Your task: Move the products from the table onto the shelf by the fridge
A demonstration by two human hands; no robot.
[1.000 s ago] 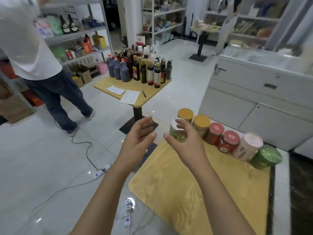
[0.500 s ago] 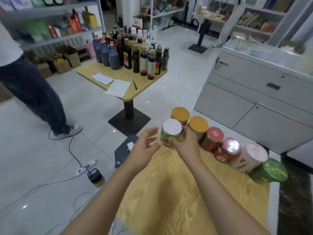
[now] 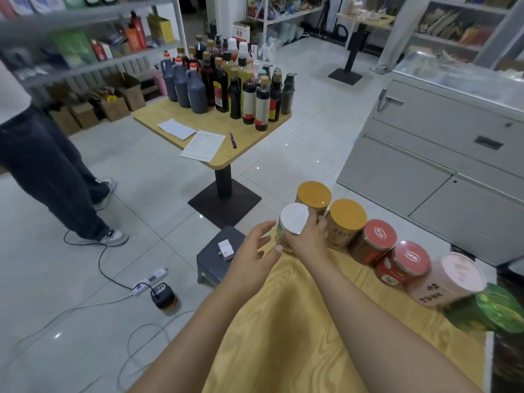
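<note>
My right hand (image 3: 307, 236) grips a white-lidded glass jar (image 3: 292, 222) standing at the far left corner of the yellow wooden table (image 3: 297, 330). My left hand (image 3: 252, 259) hovers just left of the jar with fingers spread, not touching it. Behind and to the right runs a row of containers: two yellow-lidded jars (image 3: 344, 219), two red-lidded jars (image 3: 378, 239), a pink tub (image 3: 450, 279) and a green-lidded tub (image 3: 493, 310).
A second table (image 3: 215, 131) ahead carries several dark sauce bottles, papers and a pen. A person's legs (image 3: 48, 165) stand at left by stocked shelves. A small grey stool (image 3: 218, 256), a power strip and cables lie on the floor. A grey chest freezer (image 3: 453, 154) stands at right.
The jar has come down from in the air onto the table corner, still in my right hand. The view has tilted downward and nearer the table.
</note>
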